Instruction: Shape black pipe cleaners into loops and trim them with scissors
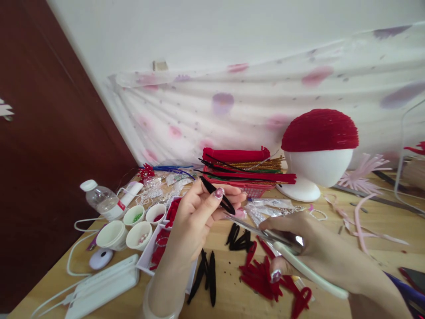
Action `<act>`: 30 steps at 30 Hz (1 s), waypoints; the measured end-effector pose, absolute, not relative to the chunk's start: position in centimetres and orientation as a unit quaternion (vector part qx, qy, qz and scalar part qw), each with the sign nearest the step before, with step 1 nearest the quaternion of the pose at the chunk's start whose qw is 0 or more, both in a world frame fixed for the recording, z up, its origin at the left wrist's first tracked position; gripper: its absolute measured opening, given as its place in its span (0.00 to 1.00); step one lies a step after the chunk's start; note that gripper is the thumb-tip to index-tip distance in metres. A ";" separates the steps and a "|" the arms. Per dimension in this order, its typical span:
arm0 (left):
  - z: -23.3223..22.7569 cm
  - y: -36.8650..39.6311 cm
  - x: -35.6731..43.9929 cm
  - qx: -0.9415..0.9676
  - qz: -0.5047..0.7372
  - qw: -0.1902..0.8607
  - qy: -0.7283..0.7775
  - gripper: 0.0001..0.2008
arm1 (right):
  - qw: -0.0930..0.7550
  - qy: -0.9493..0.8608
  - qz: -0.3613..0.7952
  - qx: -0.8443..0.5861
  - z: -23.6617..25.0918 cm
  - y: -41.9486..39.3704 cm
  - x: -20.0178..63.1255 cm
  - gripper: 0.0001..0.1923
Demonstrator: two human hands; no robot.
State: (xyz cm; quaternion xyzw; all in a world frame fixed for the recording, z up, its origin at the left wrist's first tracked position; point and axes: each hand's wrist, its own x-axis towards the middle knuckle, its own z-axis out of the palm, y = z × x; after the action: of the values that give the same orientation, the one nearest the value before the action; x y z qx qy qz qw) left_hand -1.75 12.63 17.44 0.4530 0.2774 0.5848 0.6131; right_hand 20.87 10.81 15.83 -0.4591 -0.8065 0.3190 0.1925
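1. Pale wall (215, 31) and flowered sheet (265, 102) across the upper frame, dark brown panel (49, 177) at far left, wooden tabletop (229, 294) below.
2. Pinching a black fuzzy strip (207, 185) between thumb and fingers of the left hand (202, 208), at frame centre, slanting down to the right.
3. Gripping a metal hand tool (308, 268) with a pale handle in the right hand (305, 239), right of centre, aimed at the strip's lower end (pliers or scissors, hard to tell; touching or just short, likewise unclear).
4. Possible nick or pinch to a left fingertip, owing to the closeness of tool tip and fingers; possible twisting of the strip too, from too light a hold.
5. Risk of scattering the red pieces (262, 277) below the tool, or the black pieces (239, 239) just beside them, through a low sweep of the right wrist.
6. Tight at left: white box (144, 261) against the forearm in view, bead-holding paper cups (111, 235) beyond (easily tipped by a sideways nudge, perhaps).
7. Bounded at upper centre by a red basket (255, 191) behind the left fingers, at upper right by a white foam head (318, 166).
8. More room at lower centre, with wood showing between the black and red pieces.
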 end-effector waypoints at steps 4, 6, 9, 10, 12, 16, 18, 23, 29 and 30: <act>17.5 12.6 -1.7 0.452 0.588 0.613 0.274 0.05 | 0.197 -0.808 0.316 -0.456 15.9 10.7 20.9 0.13; 17.5 12.6 -1.6 0.452 0.588 0.613 0.272 0.05 | 0.199 -0.808 0.313 -0.458 16.0 10.7 20.9 0.14; 17.4 12.6 -1.7 0.453 0.585 0.615 0.274 0.04 | 0.198 -0.804 0.316 -0.463 15.9 10.7 21.0 0.16; 17.4 12.7 -1.7 0.454 0.583 0.616 0.273 0.04 | 0.198 -0.802 0.320 -0.464 15.9 10.8 21.0 0.16; 17.3 12.8 -1.8 0.458 0.581 0.616 0.270 0.04 | 0.197 -0.800 0.327 -0.462 15.8 10.8 21.1 0.16; 17.3 12.9 -1.9 0.462 0.579 0.615 0.271 0.04 | 0.197 -0.801 0.329 -0.459 15.8 10.8 21.0 0.15; 17.4 12.8 -1.8 0.459 0.578 0.616 0.274 0.03 | 0.198 -0.802 0.329 -0.458 15.9 10.8 21.0 0.16; 17.4 12.7 -1.9 0.461 0.576 0.615 0.278 0.04 | 0.191 -0.803 0.331 -0.458 15.9 10.8 20.9 0.17; 17.3 12.7 -1.8 0.450 0.588 0.609 0.285 0.04 | 0.196 -0.791 0.350 -0.461 15.7 11.0 20.8 0.17; 17.3 12.7 -1.7 0.449 0.589 0.612 0.278 0.04 | 0.192 -0.792 0.345 -0.465 15.7 11.0 20.8 0.17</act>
State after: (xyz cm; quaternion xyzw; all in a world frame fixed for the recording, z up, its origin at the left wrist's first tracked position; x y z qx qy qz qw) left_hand -1.74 12.71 17.31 0.4494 0.2783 0.5886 0.6117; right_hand 20.83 11.03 15.70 -0.4654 -0.7924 0.3446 0.1917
